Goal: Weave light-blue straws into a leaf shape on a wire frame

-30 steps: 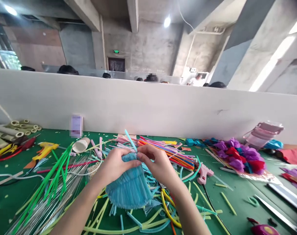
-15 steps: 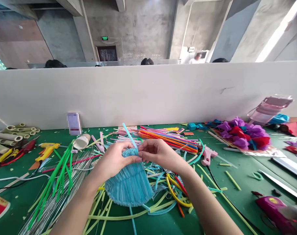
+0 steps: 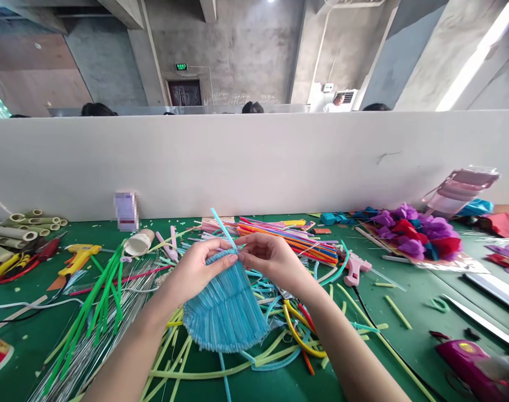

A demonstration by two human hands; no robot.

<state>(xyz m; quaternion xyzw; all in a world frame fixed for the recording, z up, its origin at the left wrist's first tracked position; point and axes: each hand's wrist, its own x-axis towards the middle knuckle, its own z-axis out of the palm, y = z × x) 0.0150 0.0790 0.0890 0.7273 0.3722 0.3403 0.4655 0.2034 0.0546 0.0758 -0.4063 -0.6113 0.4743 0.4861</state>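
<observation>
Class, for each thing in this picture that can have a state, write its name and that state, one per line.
Left hand, thumb and fingers pinching the blue piece
Right hand, fingertips pinching at its narrow top
Blue piece, held, fanned out downward
Light-blue stem, sticking up between the hands
Yellow glue gun, lying on the table
Pink glue gun, lying down
Pale tube, on its side
Exit sign, lit
</observation>
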